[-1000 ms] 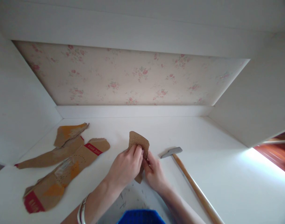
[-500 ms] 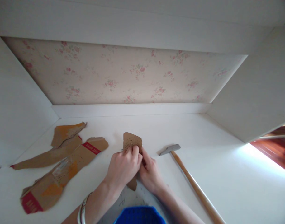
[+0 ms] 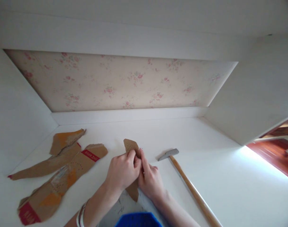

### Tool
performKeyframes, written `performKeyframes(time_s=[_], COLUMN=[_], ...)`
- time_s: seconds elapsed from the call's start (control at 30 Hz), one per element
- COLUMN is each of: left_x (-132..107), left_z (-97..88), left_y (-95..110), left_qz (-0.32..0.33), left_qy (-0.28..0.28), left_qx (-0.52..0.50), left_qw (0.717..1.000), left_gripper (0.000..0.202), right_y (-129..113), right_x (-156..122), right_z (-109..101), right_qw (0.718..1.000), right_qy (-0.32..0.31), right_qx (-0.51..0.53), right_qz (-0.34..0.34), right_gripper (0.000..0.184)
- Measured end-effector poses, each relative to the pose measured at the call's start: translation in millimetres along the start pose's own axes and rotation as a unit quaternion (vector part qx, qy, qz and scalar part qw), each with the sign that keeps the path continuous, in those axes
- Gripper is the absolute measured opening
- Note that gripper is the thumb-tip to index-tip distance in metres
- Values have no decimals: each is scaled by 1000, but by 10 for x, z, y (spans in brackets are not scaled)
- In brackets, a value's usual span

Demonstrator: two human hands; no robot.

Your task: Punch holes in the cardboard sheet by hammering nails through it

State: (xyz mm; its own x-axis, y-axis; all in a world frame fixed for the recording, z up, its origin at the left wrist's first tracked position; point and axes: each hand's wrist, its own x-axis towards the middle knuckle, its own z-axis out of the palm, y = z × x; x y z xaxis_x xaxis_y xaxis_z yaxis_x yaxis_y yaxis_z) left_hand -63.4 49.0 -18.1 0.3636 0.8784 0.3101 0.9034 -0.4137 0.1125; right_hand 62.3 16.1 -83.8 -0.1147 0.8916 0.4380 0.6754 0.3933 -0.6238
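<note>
A small brown cardboard piece (image 3: pixel 131 146) dotted with tiny holes stands on edge on the white tabletop (image 3: pixel 219 176). My left hand (image 3: pixel 122 171) pinches it from the left, fingers closed on it. My right hand (image 3: pixel 150 181) grips the same piece from the right, with the index finger laid along it. The piece's lower end (image 3: pixel 133 192) pokes out below my hands. Silver bangles (image 3: pixel 80 216) circle my left wrist.
A hammer (image 3: pixel 168 154) with a long wooden handle (image 3: pixel 193 190) lies right of my hands. Torn cardboard scraps (image 3: pixel 63 167) with red and orange print lie at the left. A blue object (image 3: pixel 138 220) shows at the bottom edge. White walls and floral wallpaper (image 3: pixel 125 82) enclose the surface.
The cardboard piece has turned more edge-on and looks narrower between my hands. The view has shifted slightly; both hands stay on the piece.
</note>
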Motion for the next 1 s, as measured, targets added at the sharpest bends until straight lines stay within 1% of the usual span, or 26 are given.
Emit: performKeyframes(time_s=[0.07,0.13,0.2,0.37,0.47,0.57,0.63,0.77,0.87,1.0], left_x=[16,26,31,31,25,15,9,-5,-26,-110], left_z=[-36,-71,-103,-163,-180,-172,-147,-75,-62,-94], left_y=[27,40,33,-21,-26,-7,4,1,-7,6], left_qz=[-8,-10,-7,0,-1,13,20,28,39,28], left_qy=[-9,-7,-2,5,0,-5,0,29,59,112], left_qx=[4,9,9,5,4,-26,-49,-43,-39,-42], left_qw=[1000,1000,1000,1000,1000,1000,999,998,997,992], left_gripper=[19,19,20,22,22,25,27,31,30,31], right_y=[16,46,80,101,69,48,49,79,93,31], right_x=[19,44,66,77,60,43,36,40,53,69], right_z=[-7,-22,-38,-53,-63,-78,-81,-88,-130,-178], right_qw=[1000,999,998,998,999,999,999,997,996,996], right_qy=[3,24,45,42,40,43,44,41,42,41], right_qx=[-18,-10,0,-18,-25,-19,-17,-36,-43,-43], right_qz=[15,36,41,34,14,-6,-23,-63,-61,-68], right_gripper=[70,68,65,67,67,68,72,82,86,91])
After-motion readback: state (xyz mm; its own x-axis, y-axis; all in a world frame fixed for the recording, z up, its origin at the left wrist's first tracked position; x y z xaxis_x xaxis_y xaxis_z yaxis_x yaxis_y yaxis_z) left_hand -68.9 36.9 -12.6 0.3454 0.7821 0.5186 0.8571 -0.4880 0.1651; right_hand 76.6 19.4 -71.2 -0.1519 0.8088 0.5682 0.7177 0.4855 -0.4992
